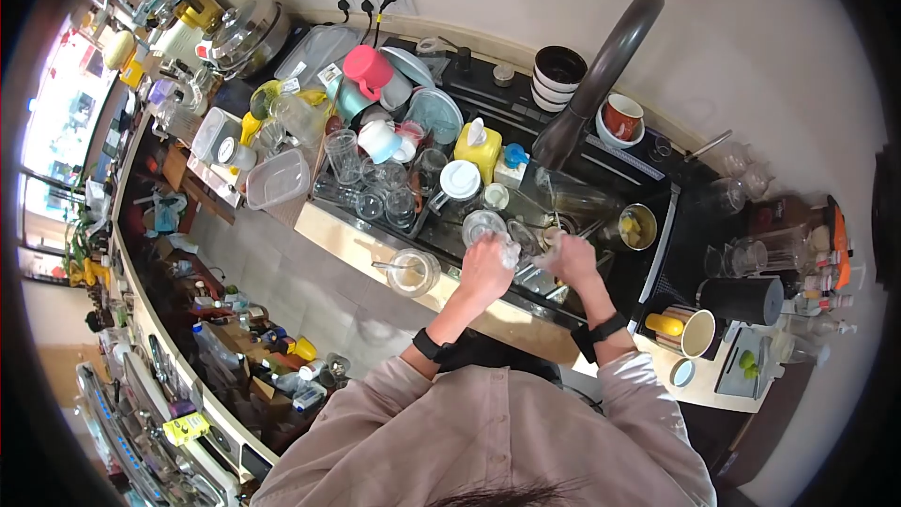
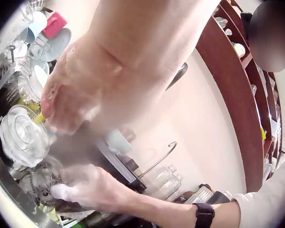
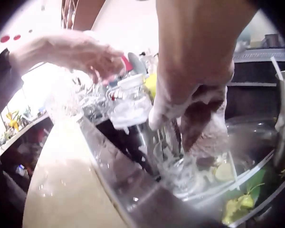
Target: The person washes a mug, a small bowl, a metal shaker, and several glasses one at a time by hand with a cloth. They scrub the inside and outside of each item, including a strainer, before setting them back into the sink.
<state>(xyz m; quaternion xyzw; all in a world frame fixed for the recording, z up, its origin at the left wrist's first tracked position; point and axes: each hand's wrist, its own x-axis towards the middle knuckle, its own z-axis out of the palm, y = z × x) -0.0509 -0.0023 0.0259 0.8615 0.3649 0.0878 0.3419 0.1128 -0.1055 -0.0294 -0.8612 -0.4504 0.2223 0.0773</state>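
Over the sink's front part, my left hand (image 1: 488, 269) hangs with bent fingers beside a clear round lid or dish (image 1: 482, 225); white suds cover its fingertips. In the left wrist view that foamy clear piece (image 2: 23, 135) lies below my left hand (image 2: 97, 90). My right hand (image 1: 571, 259) reaches down into the sink with suds on its fingers, close to clear glassware (image 2: 46, 178). Its fingers point down in the right wrist view, where the hand (image 3: 194, 76) is near a foamy glass (image 3: 180, 175). Blur hides whether either hand holds anything.
A dark faucet (image 1: 610, 66) arches over the sink. Left of it stand crowded glasses, a pink cup (image 1: 366, 70) and a yellow container (image 1: 477, 150). A metal pot (image 1: 637, 227) is at the right. A glass jar (image 1: 413, 272) stands on the front counter edge.
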